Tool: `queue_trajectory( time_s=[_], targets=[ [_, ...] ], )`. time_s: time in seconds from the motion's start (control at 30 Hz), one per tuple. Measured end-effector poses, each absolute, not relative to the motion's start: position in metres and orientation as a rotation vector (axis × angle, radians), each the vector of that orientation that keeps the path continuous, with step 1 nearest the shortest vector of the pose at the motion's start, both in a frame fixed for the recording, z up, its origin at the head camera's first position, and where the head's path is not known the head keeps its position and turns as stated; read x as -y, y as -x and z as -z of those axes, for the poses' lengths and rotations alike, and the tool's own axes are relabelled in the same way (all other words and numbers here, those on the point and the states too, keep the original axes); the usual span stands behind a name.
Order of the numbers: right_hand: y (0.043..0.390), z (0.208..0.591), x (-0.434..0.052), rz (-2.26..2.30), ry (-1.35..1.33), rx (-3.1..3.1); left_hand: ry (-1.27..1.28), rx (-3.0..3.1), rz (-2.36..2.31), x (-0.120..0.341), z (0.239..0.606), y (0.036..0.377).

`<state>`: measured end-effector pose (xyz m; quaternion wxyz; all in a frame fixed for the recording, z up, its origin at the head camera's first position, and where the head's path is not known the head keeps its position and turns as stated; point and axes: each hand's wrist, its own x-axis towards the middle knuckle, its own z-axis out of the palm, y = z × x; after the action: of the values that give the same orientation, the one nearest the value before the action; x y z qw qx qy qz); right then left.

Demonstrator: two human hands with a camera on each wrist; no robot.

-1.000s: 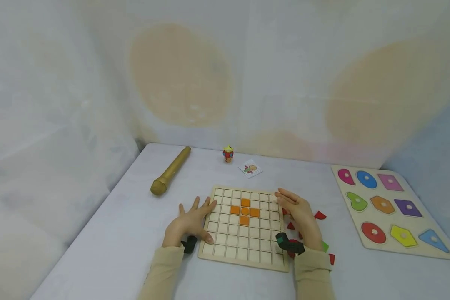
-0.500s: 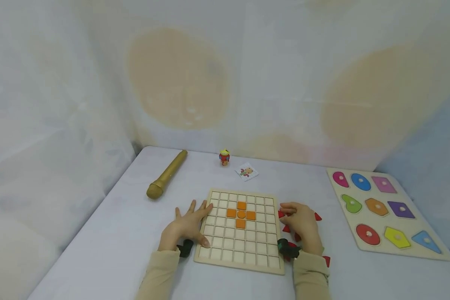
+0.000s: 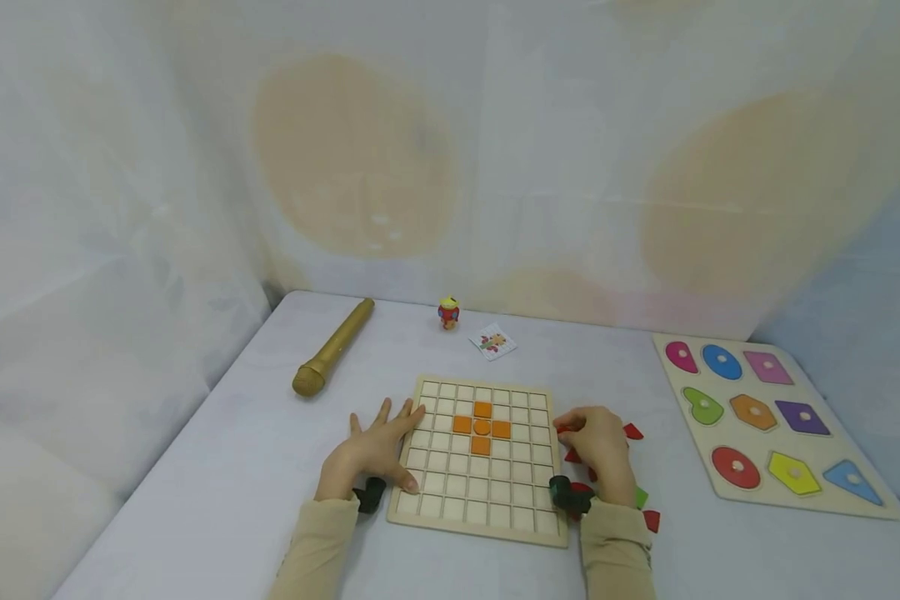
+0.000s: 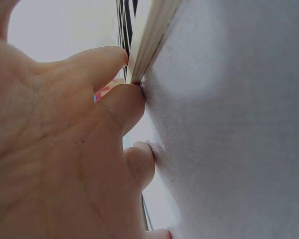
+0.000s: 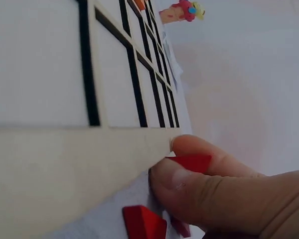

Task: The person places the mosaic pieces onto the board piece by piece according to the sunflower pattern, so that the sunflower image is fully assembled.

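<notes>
A wooden grid board [image 3: 457, 485] lies on the table, with orange square tiles [image 3: 483, 409] set around an orange round tile [image 3: 482, 427] in its upper middle. My left hand [image 3: 370, 457] spreads its fingers against the board's left side, the thumb over the lower left edge. Just off the board's right edge, my right hand [image 3: 602, 446] pinches a red tile [image 5: 197, 162] between thumb and index finger; the right wrist view shows its pointed end. Another red tile [image 5: 143, 222] lies below the thumb there. Several red tiles [image 3: 633, 432] and a green tile [image 3: 641, 497] lie around the right hand, partly hidden.
A gold microphone [image 3: 333, 348] lies at the back left. Behind the board are a small red and yellow figurine [image 3: 448, 313] and a picture card [image 3: 492, 342]. A knobbed shape puzzle [image 3: 776, 454] lies at the right. Fabric walls stand behind the table and at its sides.
My right hand has come down off the board's upper right edge to the loose tiles and now pinches a red one. The left hand stays at the board. The head view has shifted slightly.
</notes>
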<state>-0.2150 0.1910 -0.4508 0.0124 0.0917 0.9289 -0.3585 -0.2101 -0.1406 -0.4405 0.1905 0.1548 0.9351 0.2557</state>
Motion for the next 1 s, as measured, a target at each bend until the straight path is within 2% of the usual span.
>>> queue_trajectory(
  time_s=[0.27, 0.67, 1.0],
  targets=[
    [0.211, 0.451, -0.2, 1.34, -0.324, -2.81, -0.433, -2.628, -0.725, 0.14, 0.439, 0.21],
    [0.218, 0.462, -0.211, 1.828, -0.599, -2.447, -0.447, -2.631, -0.731, 0.14, 0.44, 0.21],
    [0.222, 0.453, -0.185, 1.958, -0.674, -2.368, -0.444, -2.631, -0.719, 0.14, 0.44, 0.21]
  ],
)
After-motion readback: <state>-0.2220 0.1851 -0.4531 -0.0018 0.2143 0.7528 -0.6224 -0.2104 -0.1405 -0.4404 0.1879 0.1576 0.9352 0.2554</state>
